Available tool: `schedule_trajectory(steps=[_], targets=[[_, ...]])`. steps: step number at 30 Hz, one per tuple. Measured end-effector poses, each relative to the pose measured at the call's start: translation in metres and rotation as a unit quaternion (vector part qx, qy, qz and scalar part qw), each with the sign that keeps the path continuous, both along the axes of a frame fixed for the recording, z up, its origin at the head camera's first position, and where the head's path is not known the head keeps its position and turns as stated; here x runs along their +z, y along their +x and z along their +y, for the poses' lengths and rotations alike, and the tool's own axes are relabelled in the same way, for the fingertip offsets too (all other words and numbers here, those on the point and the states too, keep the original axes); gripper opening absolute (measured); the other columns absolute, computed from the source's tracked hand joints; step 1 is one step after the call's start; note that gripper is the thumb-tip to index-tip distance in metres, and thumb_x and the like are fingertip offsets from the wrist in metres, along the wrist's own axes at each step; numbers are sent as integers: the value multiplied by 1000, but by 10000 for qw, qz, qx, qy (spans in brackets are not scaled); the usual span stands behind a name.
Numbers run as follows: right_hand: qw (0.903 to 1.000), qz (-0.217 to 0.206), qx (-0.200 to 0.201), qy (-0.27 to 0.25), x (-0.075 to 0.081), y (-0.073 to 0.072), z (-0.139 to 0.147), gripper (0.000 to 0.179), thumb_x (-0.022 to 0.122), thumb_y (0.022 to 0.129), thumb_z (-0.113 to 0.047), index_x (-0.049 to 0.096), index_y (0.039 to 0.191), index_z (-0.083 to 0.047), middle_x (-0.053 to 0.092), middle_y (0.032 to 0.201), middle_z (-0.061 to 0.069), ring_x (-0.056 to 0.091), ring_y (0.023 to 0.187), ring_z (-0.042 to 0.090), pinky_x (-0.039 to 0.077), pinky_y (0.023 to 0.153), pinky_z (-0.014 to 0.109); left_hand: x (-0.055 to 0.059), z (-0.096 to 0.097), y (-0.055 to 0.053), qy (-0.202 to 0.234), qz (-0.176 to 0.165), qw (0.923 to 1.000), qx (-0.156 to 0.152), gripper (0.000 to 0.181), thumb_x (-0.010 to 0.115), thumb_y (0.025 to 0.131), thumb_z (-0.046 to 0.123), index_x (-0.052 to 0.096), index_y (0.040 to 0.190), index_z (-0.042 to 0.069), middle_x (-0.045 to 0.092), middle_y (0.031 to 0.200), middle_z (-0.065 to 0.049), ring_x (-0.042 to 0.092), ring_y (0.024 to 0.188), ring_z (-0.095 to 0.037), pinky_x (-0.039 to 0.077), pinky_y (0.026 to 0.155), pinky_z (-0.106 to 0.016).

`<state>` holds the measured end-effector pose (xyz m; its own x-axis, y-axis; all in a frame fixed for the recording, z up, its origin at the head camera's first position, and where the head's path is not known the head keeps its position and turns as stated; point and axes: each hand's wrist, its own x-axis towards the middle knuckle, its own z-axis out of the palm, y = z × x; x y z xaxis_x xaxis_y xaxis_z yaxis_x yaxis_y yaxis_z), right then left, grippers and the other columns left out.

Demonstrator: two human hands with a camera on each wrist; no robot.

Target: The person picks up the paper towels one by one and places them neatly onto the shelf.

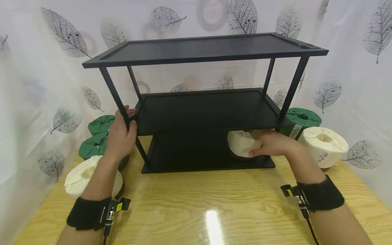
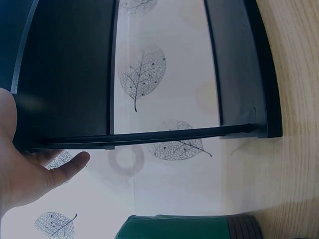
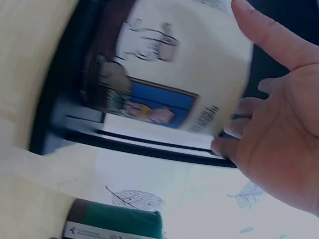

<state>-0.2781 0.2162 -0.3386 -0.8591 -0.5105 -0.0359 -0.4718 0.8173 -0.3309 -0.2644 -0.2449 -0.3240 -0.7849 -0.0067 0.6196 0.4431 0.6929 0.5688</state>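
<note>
A black three-tier rack point(image 1: 199, 51) stands in front of me. My left hand point(image 1: 120, 137) grips its front left post point(image 1: 114, 89) at the middle shelf, thumb on the near side and fingers beyond. On the bottom shelf point(image 1: 186, 153), toward its right end, sits a cream paper-wrapped roll point(image 1: 239, 144) with a dark base. My right hand point(image 1: 274, 142) holds that roll from the right, reaching in under the middle shelf point(image 1: 202, 109). A drawing and a blue picture panel show on the roll's side in the right wrist view; my thumb and fingertips lie along its top end.
To the rack's left, two green rolls point(image 1: 93, 144) and a cream roll point(image 1: 71, 180) stand on the wooden table point(image 1: 183, 204). Another green roll point(image 1: 301, 117) and cream roll point(image 1: 324, 146) stand at its right. A leaf-patterned curtain point(image 1: 183, 20) hangs behind.
</note>
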Motion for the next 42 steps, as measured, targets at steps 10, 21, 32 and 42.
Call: schedule_trajectory(steps=[10,21,32,42], targets=[[9981,542,297,61,14,3,7,76,72,87,-4,33,152,1,39,151,28,47,132,48,42,103,60,3,-1,0,26,10,10000,77,47,40,99,7,34,142,-11,57,138,-24,52,131,-43,37,106,-58],[9961,768,438,48,7,1,2,63,64,93,-2,39,151,-1,42,150,28,50,130,48,43,104,60,3,1,3,28,12,10000,66,47,41,99,6,34,142,-11,57,139,-25,51,131,-44,37,106,-58],[9975,627,288,-135,1,-3,1,50,66,95,-16,51,138,6,59,132,27,55,124,46,45,101,58,1,2,1,22,-4,10000,19,47,41,99,6,34,142,-11,56,139,-25,51,131,-44,37,107,-58],[9969,730,291,-101,-6,-4,-1,48,67,95,-23,54,133,2,61,128,23,58,121,42,46,99,57,1,2,3,-53,58,10000,-4,47,42,99,6,35,142,-11,57,138,-25,51,131,-44,37,107,-57]])
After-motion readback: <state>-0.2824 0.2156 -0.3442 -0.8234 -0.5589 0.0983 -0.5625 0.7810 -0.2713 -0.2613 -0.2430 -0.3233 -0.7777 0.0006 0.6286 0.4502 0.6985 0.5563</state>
